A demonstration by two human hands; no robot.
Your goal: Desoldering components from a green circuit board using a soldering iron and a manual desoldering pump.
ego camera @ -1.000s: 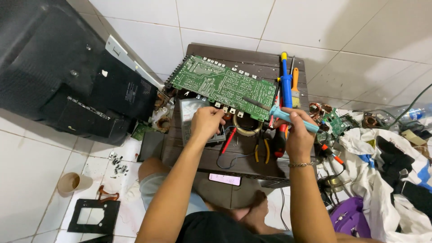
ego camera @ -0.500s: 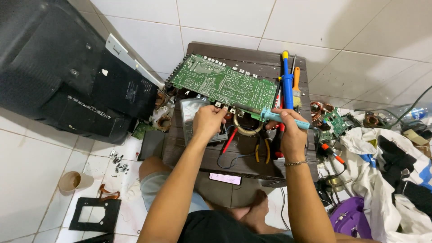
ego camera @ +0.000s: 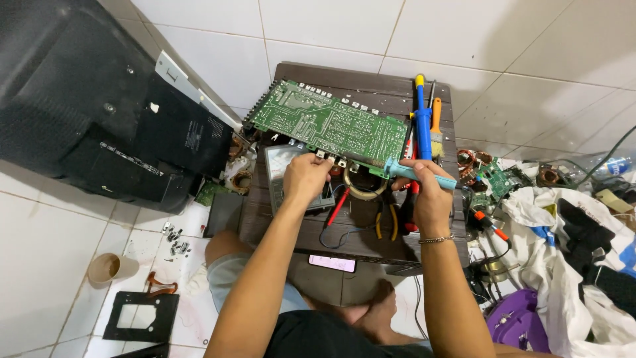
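Your right hand [ego camera: 432, 199] is clamped on a teal-handled soldering iron [ego camera: 416, 174], its tip laid against the near edge of the green circuit board [ego camera: 331, 122]. Your left hand [ego camera: 306, 179] is pinched together at that same edge, fingertips on the row of small parts there; what it grips is too small to tell. The circuit board leans tilted on the dark bench [ego camera: 371, 86], with its near edge down toward you. Judging by this, the work along that edge is under way and not finished: the board sits loose, out of any case. Just right of the board lie a blue tool [ego camera: 421, 119] and an orange-handled brush [ego camera: 436, 129]; below it, pliers [ego camera: 385, 222] and a pink-faced phone [ego camera: 331, 263]. Left of the board a black casing [ego camera: 99, 119] rests on the white tiled floor [ego camera: 40, 252], with a paper cup [ego camera: 109, 268] nearer you. Right of the board, rags [ego camera: 563, 225] and scrap parts are heaped.
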